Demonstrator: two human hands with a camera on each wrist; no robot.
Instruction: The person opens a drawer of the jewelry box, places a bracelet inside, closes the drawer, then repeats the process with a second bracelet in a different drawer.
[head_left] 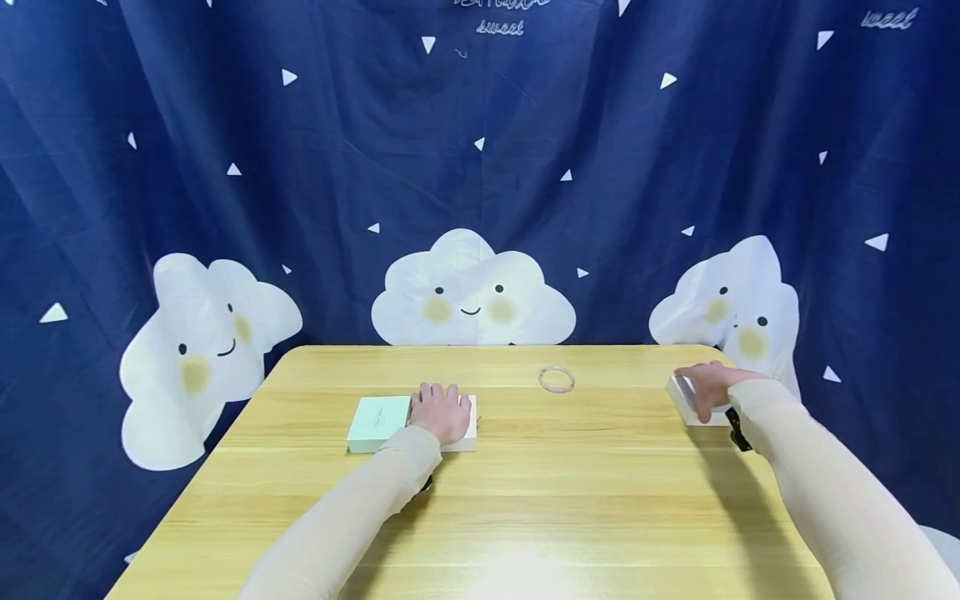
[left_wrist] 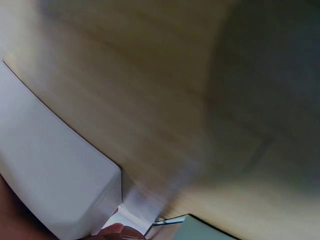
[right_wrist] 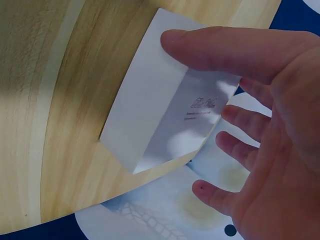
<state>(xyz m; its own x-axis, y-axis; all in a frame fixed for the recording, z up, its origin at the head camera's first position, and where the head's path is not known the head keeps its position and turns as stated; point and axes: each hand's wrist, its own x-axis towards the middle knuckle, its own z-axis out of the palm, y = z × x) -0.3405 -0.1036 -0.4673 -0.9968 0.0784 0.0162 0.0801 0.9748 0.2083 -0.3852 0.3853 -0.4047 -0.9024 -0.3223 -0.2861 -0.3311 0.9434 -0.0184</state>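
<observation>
My left hand [head_left: 441, 413] lies over a white box [head_left: 467, 433] on the table and grips it. In the left wrist view, fingertips [left_wrist: 117, 231] show at the end of that white box [left_wrist: 60, 155]. Directly to its left sits a mint-green box [head_left: 377, 423] with small print on top. At the right end of the table, my right hand [head_left: 712, 387] holds a second white box [head_left: 686, 407] across its width. The right wrist view shows the thumb [right_wrist: 195, 47] on one side of this printed box [right_wrist: 145, 95] and fingers at the opposite edge.
A pale ring-shaped bangle [head_left: 557, 380] lies flat near the back of the wooden table [head_left: 525, 492]. Behind the table hangs a dark blue curtain [head_left: 480, 183] with clouds and triangles. The second white box is close to the table's right edge.
</observation>
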